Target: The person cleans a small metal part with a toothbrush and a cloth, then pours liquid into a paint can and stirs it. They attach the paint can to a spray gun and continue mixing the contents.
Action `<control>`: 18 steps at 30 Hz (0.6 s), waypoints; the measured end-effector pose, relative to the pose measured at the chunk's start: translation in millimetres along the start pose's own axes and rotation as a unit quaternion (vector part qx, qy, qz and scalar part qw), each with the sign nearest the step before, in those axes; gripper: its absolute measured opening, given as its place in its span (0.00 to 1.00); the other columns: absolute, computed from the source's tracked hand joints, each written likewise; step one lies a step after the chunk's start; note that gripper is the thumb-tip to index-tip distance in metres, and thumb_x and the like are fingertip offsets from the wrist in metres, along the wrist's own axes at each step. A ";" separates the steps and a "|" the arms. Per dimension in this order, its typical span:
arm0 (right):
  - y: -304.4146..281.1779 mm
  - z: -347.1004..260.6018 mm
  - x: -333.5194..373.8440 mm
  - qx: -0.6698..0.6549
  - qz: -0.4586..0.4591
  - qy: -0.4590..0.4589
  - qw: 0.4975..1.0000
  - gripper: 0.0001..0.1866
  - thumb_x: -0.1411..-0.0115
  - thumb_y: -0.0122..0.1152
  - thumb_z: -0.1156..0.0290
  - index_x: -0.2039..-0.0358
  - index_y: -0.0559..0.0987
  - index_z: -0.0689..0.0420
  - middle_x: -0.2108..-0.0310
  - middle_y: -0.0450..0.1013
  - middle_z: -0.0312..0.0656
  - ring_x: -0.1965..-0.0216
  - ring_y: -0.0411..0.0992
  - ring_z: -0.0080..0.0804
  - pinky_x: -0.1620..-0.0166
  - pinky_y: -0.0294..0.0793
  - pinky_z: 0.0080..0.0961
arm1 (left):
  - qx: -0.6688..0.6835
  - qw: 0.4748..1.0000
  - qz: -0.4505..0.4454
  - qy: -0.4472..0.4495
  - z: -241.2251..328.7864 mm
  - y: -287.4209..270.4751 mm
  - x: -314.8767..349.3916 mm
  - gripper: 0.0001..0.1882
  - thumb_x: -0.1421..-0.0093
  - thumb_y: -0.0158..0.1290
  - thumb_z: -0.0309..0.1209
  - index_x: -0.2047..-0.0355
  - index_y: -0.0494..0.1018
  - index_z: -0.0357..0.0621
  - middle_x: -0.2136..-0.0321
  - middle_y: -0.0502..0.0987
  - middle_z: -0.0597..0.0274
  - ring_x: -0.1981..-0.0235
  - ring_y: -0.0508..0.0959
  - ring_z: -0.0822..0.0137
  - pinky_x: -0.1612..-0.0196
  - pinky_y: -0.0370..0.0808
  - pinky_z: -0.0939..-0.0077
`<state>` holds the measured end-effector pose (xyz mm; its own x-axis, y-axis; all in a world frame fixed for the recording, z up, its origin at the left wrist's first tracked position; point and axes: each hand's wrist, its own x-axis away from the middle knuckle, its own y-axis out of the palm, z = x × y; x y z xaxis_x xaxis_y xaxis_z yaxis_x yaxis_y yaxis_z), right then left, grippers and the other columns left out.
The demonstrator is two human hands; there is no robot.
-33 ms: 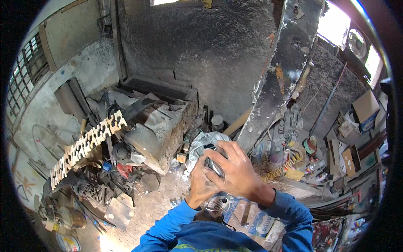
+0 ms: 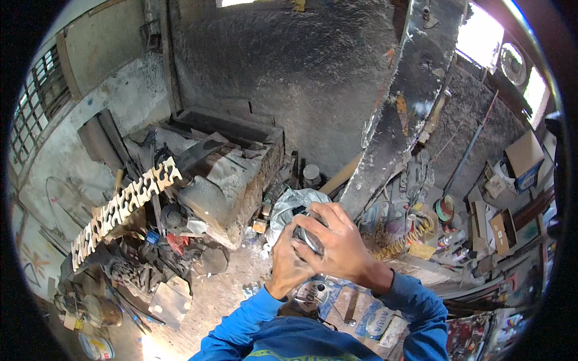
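Note:
Both my hands are raised in front of my chest, closed around a dark, rounded object with a shiny grey side (image 2: pixel 310 239). My left hand (image 2: pixel 289 262) grips it from the left and below, with a smudged palm edge. Over its top and right side curve the fingers of my right hand (image 2: pixel 342 243). Most of the object is hidden by the fingers, so its kind cannot be made out. Directly beyond my hands sits a crumpled silver-grey plastic bag (image 2: pixel 286 210).
A soot-stained brick hearth (image 2: pixel 256 174) stands ahead left, beside a slanting blackened pillar (image 2: pixel 400 114). At left lies a cut-out patterned metal strip (image 2: pixel 126 207) over scrap. To the right are a yellow coil spring (image 2: pixel 406 240) and cardboard boxes (image 2: pixel 524 153). Flattened printed cardboard (image 2: pixel 352 301) lies below my hands.

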<state>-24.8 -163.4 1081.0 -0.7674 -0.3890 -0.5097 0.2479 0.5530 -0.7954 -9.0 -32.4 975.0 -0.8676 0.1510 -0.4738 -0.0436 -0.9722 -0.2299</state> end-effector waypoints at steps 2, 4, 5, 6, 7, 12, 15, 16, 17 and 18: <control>13.3 10.4 1.5 -0.024 0.035 -0.037 0.998 0.23 0.50 0.66 0.63 0.53 0.77 0.57 0.55 0.69 0.51 0.54 0.68 0.50 0.50 0.71 0.39 | -0.007 1.000 0.009 0.022 -6.3 -1.0 4.5 0.44 0.63 0.70 0.32 0.45 0.65 0.33 0.51 0.74 0.43 0.50 0.76 0.47 0.47 0.72 0.61; 21.5 15.0 3.5 -0.038 0.046 -0.052 0.997 0.21 0.50 0.65 0.64 0.56 0.78 0.57 0.56 0.71 0.50 0.56 0.70 0.50 0.53 0.72 0.38 | -0.005 0.998 0.027 0.048 -8.6 -4.8 8.7 0.43 0.63 0.69 0.31 0.45 0.65 0.33 0.51 0.74 0.43 0.51 0.76 0.46 0.47 0.73 0.60; 23.1 14.8 3.4 -0.037 0.048 -0.059 0.996 0.20 0.50 0.65 0.64 0.56 0.78 0.57 0.57 0.71 0.50 0.57 0.70 0.50 0.54 0.73 0.38 | 0.001 0.999 0.022 0.033 -8.9 -6.5 10.8 0.43 0.63 0.69 0.32 0.45 0.65 0.33 0.51 0.74 0.43 0.50 0.76 0.47 0.47 0.73 0.60; 22.2 14.0 2.8 -0.040 0.047 -0.065 0.996 0.20 0.50 0.65 0.65 0.56 0.79 0.58 0.58 0.72 0.49 0.57 0.71 0.50 0.55 0.74 0.37 | 0.012 1.000 0.020 0.018 -9.2 -8.0 12.8 0.44 0.64 0.70 0.32 0.45 0.65 0.34 0.51 0.74 0.43 0.50 0.76 0.47 0.47 0.73 0.60; 21.0 11.4 1.0 -0.043 0.047 -0.066 0.996 0.19 0.50 0.65 0.65 0.57 0.79 0.58 0.59 0.73 0.49 0.58 0.72 0.49 0.56 0.74 0.37 | 0.026 1.000 0.014 -0.009 -9.8 -8.8 14.4 0.44 0.64 0.71 0.33 0.45 0.66 0.34 0.51 0.74 0.44 0.50 0.76 0.47 0.47 0.73 0.60; -10.2 3.6 -8.2 -0.171 -0.062 0.018 0.983 0.16 0.45 0.61 0.68 0.58 0.81 0.61 0.65 0.77 0.52 0.63 0.76 0.50 0.58 0.75 0.36 | 0.018 0.999 0.012 0.037 -13.3 -7.6 19.4 0.49 0.69 0.76 0.38 0.46 0.67 0.36 0.54 0.75 0.47 0.52 0.77 0.50 0.47 0.72 0.61; -22.3 -3.9 -10.0 -0.159 -0.026 0.001 0.987 0.13 0.41 0.55 0.69 0.61 0.79 0.66 0.64 0.77 0.55 0.61 0.77 0.50 0.54 0.74 0.33 | 0.050 0.999 -0.006 -0.011 -10.7 -6.1 17.4 0.49 0.69 0.76 0.37 0.45 0.65 0.37 0.55 0.75 0.50 0.54 0.77 0.56 0.48 0.73 0.64; -25.5 -5.3 -10.2 -0.203 -0.027 0.036 0.978 0.14 0.39 0.53 0.68 0.61 0.79 0.66 0.64 0.77 0.54 0.60 0.77 0.47 0.54 0.74 0.33 | 0.030 0.999 0.009 0.030 -7.9 -6.7 17.8 0.50 0.68 0.76 0.37 0.45 0.64 0.37 0.54 0.75 0.51 0.54 0.77 0.59 0.49 0.74 0.65; -28.4 -6.7 -10.2 -0.236 -0.029 0.067 0.969 0.15 0.38 0.52 0.67 0.60 0.79 0.66 0.64 0.77 0.53 0.60 0.77 0.45 0.54 0.73 0.32 | 0.018 0.998 0.021 0.054 -4.2 -7.8 19.0 0.50 0.68 0.77 0.37 0.45 0.63 0.37 0.54 0.75 0.53 0.54 0.77 0.61 0.49 0.74 0.65; -30.2 -7.1 -10.9 -0.266 -0.021 0.092 0.959 0.16 0.37 0.50 0.65 0.60 0.78 0.66 0.63 0.77 0.51 0.59 0.77 0.42 0.53 0.73 0.32 | 0.068 0.997 -0.017 0.018 -2.3 -8.9 17.0 0.52 0.69 0.77 0.37 0.44 0.62 0.37 0.52 0.73 0.53 0.52 0.76 0.60 0.47 0.73 0.65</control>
<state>-28.1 -170.6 1112.9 -0.8732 -0.3107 -0.3754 -0.0860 0.8565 -0.5090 -22.3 -20.8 967.1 -0.8458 0.1886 -0.4990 -0.1415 -0.9812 -0.1310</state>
